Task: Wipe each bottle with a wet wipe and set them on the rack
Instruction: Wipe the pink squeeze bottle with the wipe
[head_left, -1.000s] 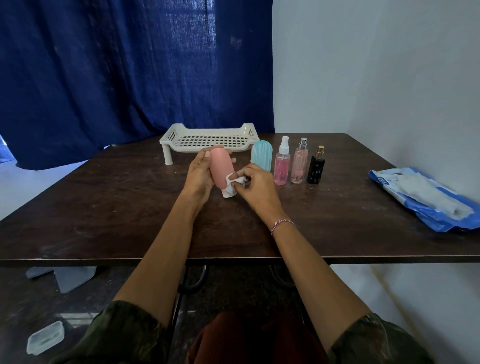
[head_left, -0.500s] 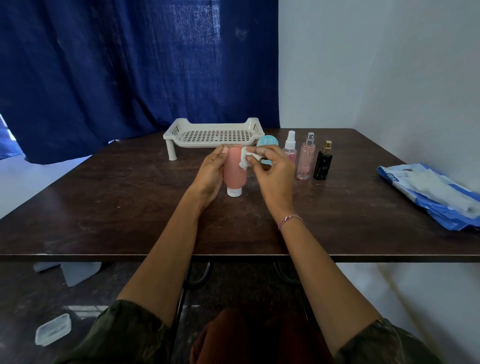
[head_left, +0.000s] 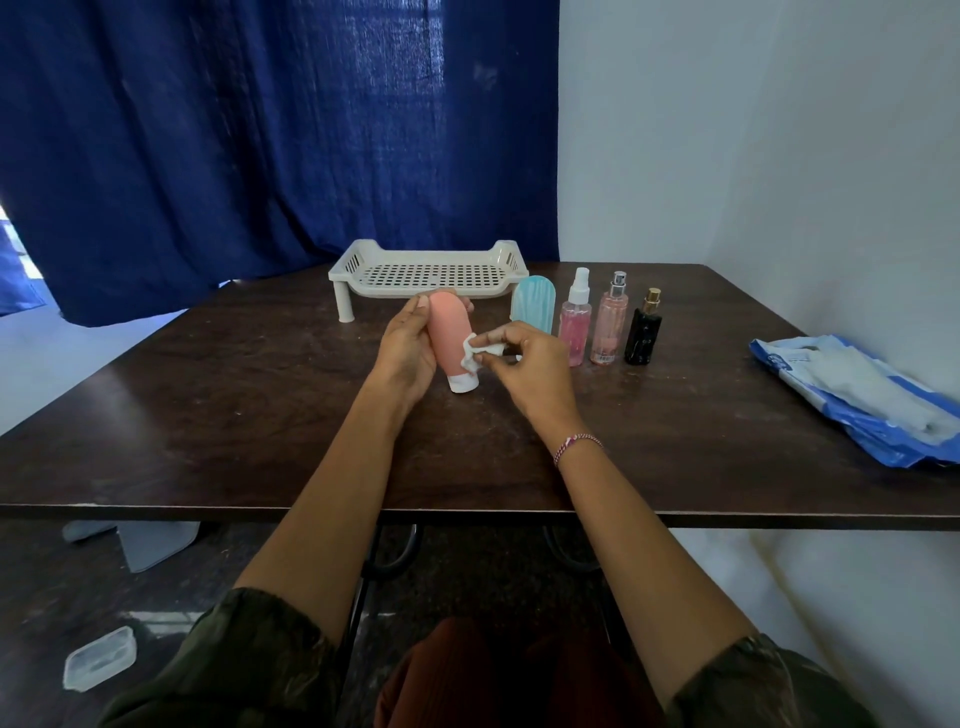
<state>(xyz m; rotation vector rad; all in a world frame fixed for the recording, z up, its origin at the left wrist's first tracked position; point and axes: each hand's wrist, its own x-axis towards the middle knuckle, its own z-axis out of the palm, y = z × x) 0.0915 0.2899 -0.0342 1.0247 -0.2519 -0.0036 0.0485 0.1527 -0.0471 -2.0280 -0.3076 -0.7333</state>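
Left hand (head_left: 408, 345) grips the pink, white-capped squeeze bottle (head_left: 451, 332); right hand (head_left: 527, 364), pinching a crumpled white wipe (head_left: 475, 351), has slid down toward the cap. Beyond them, a white perforated plastic rack (head_left: 428, 273).

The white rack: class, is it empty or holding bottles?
Empty. The rack shows a bare perforated floor; the left hand holds the pink bottle in front of it; the right hand pinches a wet wipe.
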